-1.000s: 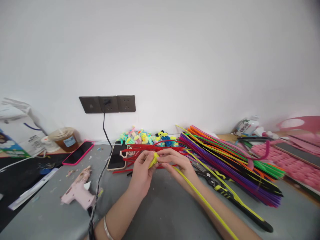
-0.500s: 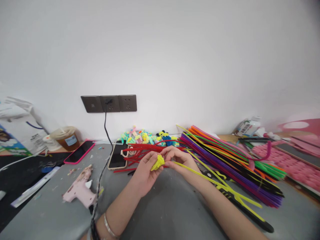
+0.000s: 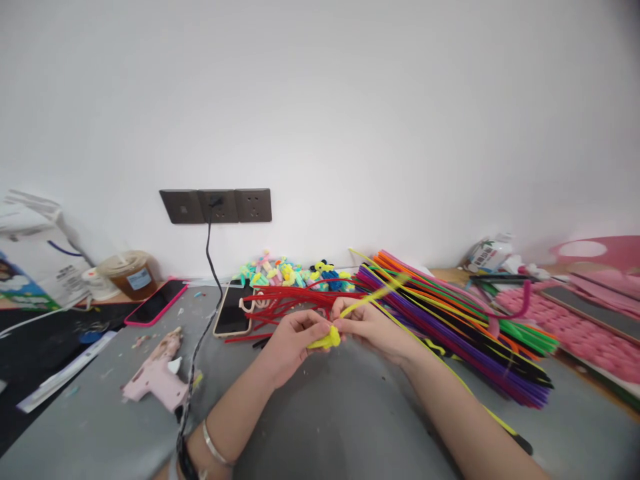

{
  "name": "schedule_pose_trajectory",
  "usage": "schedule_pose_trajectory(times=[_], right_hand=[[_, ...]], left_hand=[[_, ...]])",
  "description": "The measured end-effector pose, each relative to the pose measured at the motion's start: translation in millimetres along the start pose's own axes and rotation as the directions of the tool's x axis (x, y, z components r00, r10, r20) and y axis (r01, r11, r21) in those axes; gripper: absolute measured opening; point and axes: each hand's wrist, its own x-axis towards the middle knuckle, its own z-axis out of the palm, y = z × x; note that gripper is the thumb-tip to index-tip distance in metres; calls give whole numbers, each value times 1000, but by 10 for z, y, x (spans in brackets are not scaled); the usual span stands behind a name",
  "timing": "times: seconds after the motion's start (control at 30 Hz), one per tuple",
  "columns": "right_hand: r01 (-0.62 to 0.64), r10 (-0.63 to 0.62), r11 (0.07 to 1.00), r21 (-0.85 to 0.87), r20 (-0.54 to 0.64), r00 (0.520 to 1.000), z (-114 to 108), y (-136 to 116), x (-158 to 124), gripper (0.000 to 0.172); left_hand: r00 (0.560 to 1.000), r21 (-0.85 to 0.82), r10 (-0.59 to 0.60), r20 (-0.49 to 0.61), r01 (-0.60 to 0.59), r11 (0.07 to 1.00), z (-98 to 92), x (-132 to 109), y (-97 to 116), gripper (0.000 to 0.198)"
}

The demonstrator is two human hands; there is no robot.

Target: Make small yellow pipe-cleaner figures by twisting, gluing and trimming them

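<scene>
My left hand (image 3: pixel 296 343) pinches a small bundle of bent yellow pipe cleaner (image 3: pixel 330 339) over the grey mat. Right beside it, my right hand (image 3: pixel 367 325) is closed on the yellow pipe cleaner where its loose length leaves the bundle. That free end (image 3: pixel 383 290) slants up to the right above my right hand, blurred by motion. Behind my hands lie red pipe cleaners (image 3: pixel 280 293). A thick bunch of pipe cleaners in several colours (image 3: pixel 450 320) spreads to the right, partly beyond my right forearm.
A pink glue gun (image 3: pixel 157 380) and its black cord (image 3: pixel 203 340) lie left of my left arm. Two phones (image 3: pixel 156 303) rest behind them, near a lidded drink cup (image 3: pixel 133 275). Small colourful pipe-cleaner pieces (image 3: pixel 287 272) are heaped by the wall. A dark-handled tool (image 3: pixel 523 443) is mostly behind my right arm.
The loose yellow length has swung from pointing down right along my right forearm to pointing up right. The yellow bundle has turned in my fingers, and both hands have shifted slightly.
</scene>
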Motion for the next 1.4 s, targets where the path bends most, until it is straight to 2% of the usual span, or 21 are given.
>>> schedule_pose_trajectory(times=[0.1,0.23,0.4,0.5,0.63,0.8,0.9,0.97,1.17,1.27,1.4], right_hand=[[-4,2,1000,-23,-75,997,-8,26,31,34],[22,-39,989,-144,-115,993,-9,73,73,36],[110,-166,929,-355,-132,977,36,81,66,34],[185,-270,865,-466,-122,955,92,80,46,29],[283,-432,722,-631,-92,897,151,84,15,15],[375,-504,587,-717,39,863,196,71,-6,7],[443,-541,537,-718,109,834,204,74,5,10],[463,-553,525,-714,128,824,197,85,15,10],[474,-609,516,-713,84,789,174,105,16,9],[498,-637,492,-714,95,765,179,102,9,11],[517,-662,462,-720,107,741,179,96,8,13]], left_hand=[[1000,174,27,6,-28,984,-30,21,-31,31],[992,371,124,-14,-110,922,-75,64,-76,26],[957,495,283,-69,-213,842,-110,86,-105,23],[952,473,289,-99,-211,856,-115,85,-108,26],[924,516,351,-151,-229,825,-124,89,-86,24],[872,602,446,-202,-249,759,-173,115,-61,15],[846,567,477,-238,-278,776,-203,134,-63,14],[845,491,476,-244,-315,812,-210,142,-66,16],[905,217,322,-278,-267,939,-126,117,-77,26],[920,123,290,-264,-266,956,-66,85,-62,25],[927,93,298,-227,-284,954,-20,51,-15,32]])
